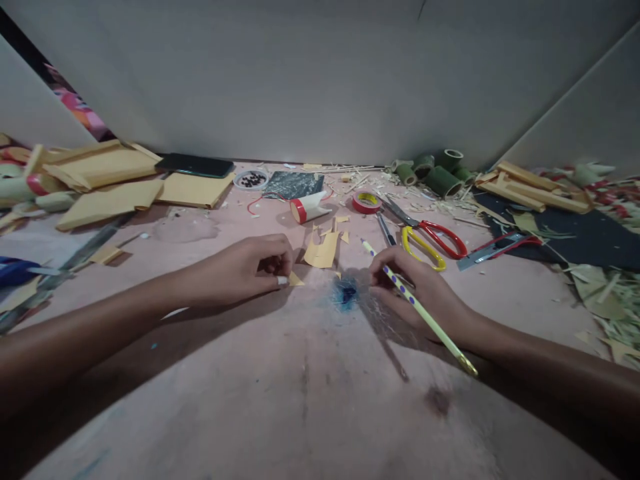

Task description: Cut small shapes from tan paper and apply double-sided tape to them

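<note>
My left hand [250,267] is closed, fingers curled and thumb stretched along the table. At its fingertips is a small pointed scrap of yellow-brown paper [296,279], partly hidden by the thumb. My right hand [420,290] holds a pale yellow pencil with purple dots [430,320], its tip pointing up and away and its gold end towards me. Between the hands lie a blue stain on the table and a larger cut piece of the same paper [321,250]. Beyond it rests a whitish tube with pointed cut ends and a red band [307,208].
Scissors with red and yellow handles [425,233], a cutter knife [500,250] and red tape [367,203] lie to the right. Green bamboo rings [443,179] stand by the back wall. At the back left are a phone [195,165], folded paper [110,203] and a dish of dark beads [251,179].
</note>
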`<state>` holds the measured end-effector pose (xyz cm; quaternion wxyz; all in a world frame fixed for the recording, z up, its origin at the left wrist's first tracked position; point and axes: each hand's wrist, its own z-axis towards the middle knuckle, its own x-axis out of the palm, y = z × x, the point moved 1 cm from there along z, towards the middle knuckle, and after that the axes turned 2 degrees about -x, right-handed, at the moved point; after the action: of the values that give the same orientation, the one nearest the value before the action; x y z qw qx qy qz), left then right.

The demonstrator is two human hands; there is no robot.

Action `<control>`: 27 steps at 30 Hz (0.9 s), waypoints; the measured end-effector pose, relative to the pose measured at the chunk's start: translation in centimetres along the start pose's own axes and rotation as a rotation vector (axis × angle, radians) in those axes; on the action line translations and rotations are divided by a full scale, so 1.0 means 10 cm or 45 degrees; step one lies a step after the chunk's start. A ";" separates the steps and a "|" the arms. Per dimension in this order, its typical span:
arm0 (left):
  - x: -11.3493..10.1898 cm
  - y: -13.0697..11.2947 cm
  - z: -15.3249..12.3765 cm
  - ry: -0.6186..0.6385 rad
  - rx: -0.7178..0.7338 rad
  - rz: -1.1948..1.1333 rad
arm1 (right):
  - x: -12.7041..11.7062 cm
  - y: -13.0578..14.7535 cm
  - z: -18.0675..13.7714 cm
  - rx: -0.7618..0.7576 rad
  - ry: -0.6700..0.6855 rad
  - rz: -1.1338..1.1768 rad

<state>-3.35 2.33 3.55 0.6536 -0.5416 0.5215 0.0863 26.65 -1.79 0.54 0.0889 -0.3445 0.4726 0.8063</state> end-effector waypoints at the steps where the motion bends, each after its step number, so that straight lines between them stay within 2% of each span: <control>1: -0.01 -0.01 -0.01 0.030 -0.039 -0.004 | -0.03 -0.04 0.02 0.021 -0.084 -0.022; 5: -0.03 -0.07 -0.04 0.068 -0.157 0.008 | -0.13 -0.20 0.09 0.096 -0.346 -0.091; 9: -0.06 -0.09 -0.04 0.114 -0.215 0.075 | -0.18 -0.24 0.09 0.092 -0.472 -0.117; 14: -0.12 -0.10 0.00 0.002 -0.365 0.224 | -0.16 -0.23 0.06 0.050 -0.470 -0.195; 17: -0.14 -0.11 0.02 0.001 -0.419 0.252 | -0.16 -0.23 0.05 0.078 -0.437 -0.188; 22: -0.18 -0.10 0.05 -0.042 -0.464 0.246 | -0.16 -0.23 0.07 0.085 -0.395 -0.160; 27: -0.21 -0.01 0.08 -0.024 -0.427 0.154 | -0.15 -0.26 0.05 0.103 -0.354 -0.151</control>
<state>-3.77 3.87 5.09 0.5527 -0.6098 0.5253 0.2163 28.74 0.32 -0.18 0.2145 -0.2530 0.4666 0.8199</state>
